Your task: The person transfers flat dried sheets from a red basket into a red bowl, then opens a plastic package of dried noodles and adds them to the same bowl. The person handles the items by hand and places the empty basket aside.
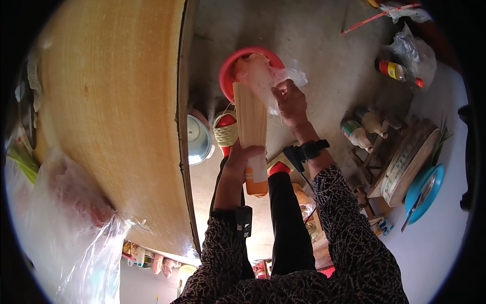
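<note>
My left hand (237,161) grips the lower end of a bundle of pale dried noodles (250,114). An orange and white wrapper (256,186) with writing on it still covers that end, while the upper strands are bare. My right hand (292,102) pinches a crumpled clear plastic film (275,85) beside the bundle's top. Beneath the film and the noodle tips sits a red plastic basin (226,70) on the floor. Pale pinkish sheets show inside it, partly covered by the film; I cannot tell what they are.
A wooden tabletop (125,95) fills the left, with a plastic bag (76,220) near its corner. A metal pot (199,138) stands below its edge. At right are bottles (357,135), a wooden board (408,163) and a blue basin (425,195) with a knife (415,207).
</note>
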### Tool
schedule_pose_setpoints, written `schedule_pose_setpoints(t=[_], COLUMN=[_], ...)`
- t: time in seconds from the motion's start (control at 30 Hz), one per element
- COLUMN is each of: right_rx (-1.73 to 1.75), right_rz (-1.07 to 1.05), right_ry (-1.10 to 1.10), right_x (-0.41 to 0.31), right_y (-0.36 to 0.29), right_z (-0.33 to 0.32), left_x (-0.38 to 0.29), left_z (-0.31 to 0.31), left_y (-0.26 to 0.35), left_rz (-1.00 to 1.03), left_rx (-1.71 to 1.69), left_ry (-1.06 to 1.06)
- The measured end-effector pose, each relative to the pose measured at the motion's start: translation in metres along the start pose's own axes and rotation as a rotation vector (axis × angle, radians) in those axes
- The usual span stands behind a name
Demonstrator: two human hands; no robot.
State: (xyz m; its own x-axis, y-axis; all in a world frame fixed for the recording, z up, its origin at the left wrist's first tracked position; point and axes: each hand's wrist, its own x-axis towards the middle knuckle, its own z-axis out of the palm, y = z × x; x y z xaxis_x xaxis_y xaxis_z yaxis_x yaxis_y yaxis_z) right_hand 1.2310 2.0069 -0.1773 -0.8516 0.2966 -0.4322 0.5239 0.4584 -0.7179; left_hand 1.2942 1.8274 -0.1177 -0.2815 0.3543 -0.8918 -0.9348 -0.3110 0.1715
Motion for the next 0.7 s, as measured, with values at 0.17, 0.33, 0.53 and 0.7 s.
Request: schedule_pose_setpoints(t=[0.17, 0.33, 0.53, 0.7], right_rx=[0.166, -0.162, -0.213, -0.260], right_rz=[-0.283, -0.504, -0.657, -0.566], right_ry=[0.072, 0.219, 0.310, 0.215], right_x=[-0.013, -0.014, -0.011, -0.015], right_y=[-0.006, -0.015, -0.019, -0.025], right_z=[0.004, 0.002, -0.001, -0.003], left_x=[0.000, -0.001, -0.002, 0.001], left_z=[-0.001, 0.000, -0.003, -0.004], left_y=[-0.001, 0.001, 0.001, -0.002], left_rz=[-0.002, 0.023, 0.001, 0.001], left_rx=[0.015, 0.036, 0.005, 0.013], left_ry=[0.004, 0.014, 0.025, 0.043])
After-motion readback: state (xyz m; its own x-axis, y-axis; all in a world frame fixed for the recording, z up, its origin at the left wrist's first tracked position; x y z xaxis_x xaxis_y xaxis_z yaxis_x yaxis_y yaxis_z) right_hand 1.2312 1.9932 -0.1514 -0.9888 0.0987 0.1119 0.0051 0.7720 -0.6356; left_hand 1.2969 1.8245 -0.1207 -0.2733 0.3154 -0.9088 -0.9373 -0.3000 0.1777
